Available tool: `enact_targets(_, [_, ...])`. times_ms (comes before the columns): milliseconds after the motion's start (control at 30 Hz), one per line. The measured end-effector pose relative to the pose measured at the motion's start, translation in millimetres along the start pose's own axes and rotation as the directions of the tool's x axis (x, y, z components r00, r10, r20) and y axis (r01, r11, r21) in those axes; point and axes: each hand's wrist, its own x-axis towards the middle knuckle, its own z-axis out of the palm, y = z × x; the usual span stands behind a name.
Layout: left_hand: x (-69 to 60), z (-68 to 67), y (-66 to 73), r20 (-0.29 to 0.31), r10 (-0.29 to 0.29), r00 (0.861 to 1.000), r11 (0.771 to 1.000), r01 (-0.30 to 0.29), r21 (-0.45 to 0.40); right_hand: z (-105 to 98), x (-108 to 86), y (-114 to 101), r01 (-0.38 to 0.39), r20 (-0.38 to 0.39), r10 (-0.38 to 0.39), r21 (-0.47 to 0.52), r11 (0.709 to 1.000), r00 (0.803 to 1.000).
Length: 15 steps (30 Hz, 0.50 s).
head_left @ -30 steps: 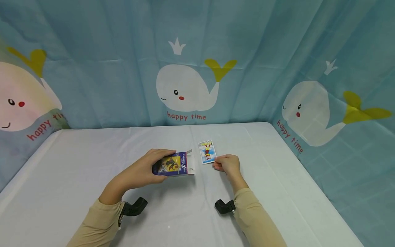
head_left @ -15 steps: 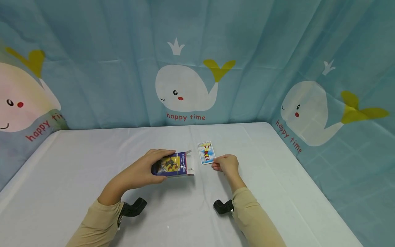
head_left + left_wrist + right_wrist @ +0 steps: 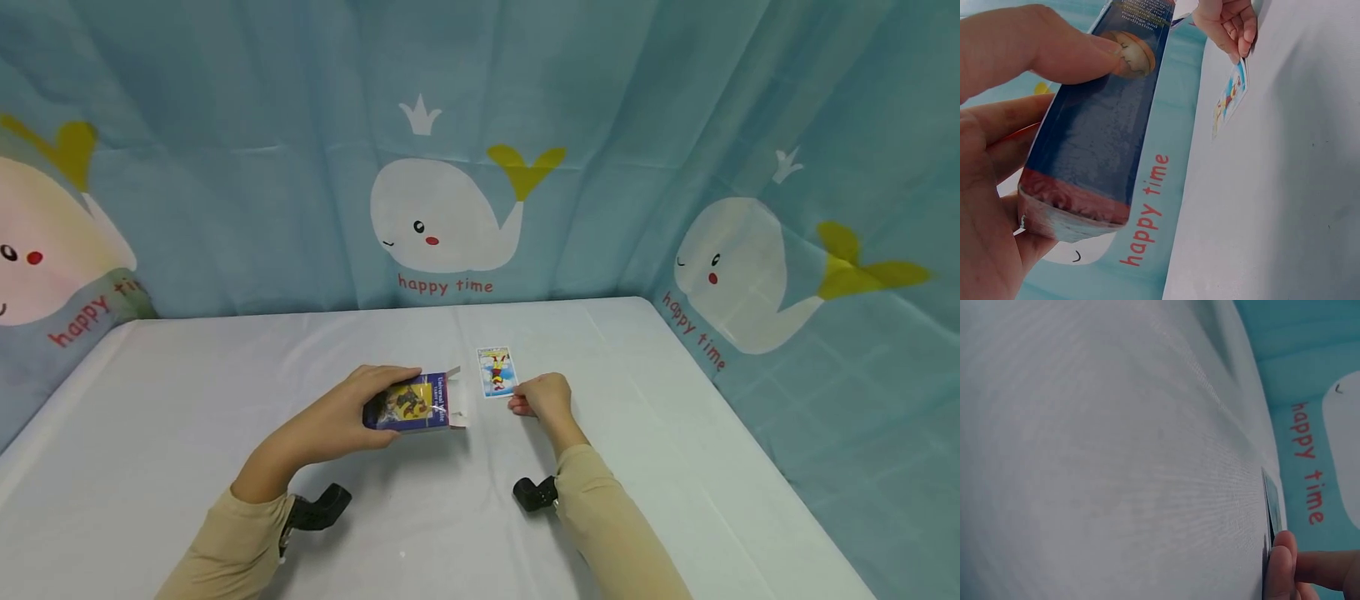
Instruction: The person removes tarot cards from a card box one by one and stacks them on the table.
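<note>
Fingers (image 3: 1016, 120): left wide around box (image 3: 412, 402), right tight on card (image 3: 497, 371).

just below mid-frame, the box (image 3: 408, 403) is dark blue with a patch of yellow, the card (image 3: 497, 372) white-edged with red, yellow and blue, and the curtain (image 3: 300, 83) across the top teal with white, yellow-tailed whales (image 3: 442, 218) and red lettering (image 3: 445, 285).

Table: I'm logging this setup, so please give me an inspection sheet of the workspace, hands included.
Surface: white-covered table, faintly creased.
Job's things: blue box, open at one end; card, picture side up, whether lying flat unclear.
Clutter: nothing seen beyond tiny specks.
Hands: left hand grips the box; right hand pinches the card's near right corner.
Cables: nothing seen.
Surroundings: blue curtain with whale prints.
</note>
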Motion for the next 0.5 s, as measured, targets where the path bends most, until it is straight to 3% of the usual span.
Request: enact_targets(500, [0.0,0.1,0.3,0.004,-0.010,1.000,1.000,0.010,0.000,0.6,3.0,-0.6,-0.008,0.001,0.008,-0.060,0.998,1.000])
